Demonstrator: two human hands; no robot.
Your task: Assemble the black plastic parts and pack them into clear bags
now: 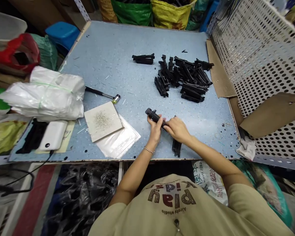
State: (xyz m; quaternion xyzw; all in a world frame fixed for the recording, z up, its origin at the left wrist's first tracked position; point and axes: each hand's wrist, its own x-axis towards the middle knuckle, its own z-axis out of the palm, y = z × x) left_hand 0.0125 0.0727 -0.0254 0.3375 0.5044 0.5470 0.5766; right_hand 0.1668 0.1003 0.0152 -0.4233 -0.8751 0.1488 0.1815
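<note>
A long black plastic part (152, 114) is held tilted above the blue table near its front edge. My left hand (155, 127) is closed around the middle of this part, with its far end sticking out beyond the fingers. My right hand (177, 129) is closed at the near end of the same part, its fingers pressed on it. Beneath my right hand another black part (176, 148) lies on the table, partly covered by the hand. Farther back on the right lies a heap of similar black parts (186, 73), and a small group of them (144, 59) sits to its left.
On the left are a hammer (100, 93), a square board (103, 120) over flat plastic bags (120, 141), a bundle of white bags (49, 95) and a white device with a cable (54, 135). A perforated white panel (260, 65) and cardboard (221, 72) border the right side.
</note>
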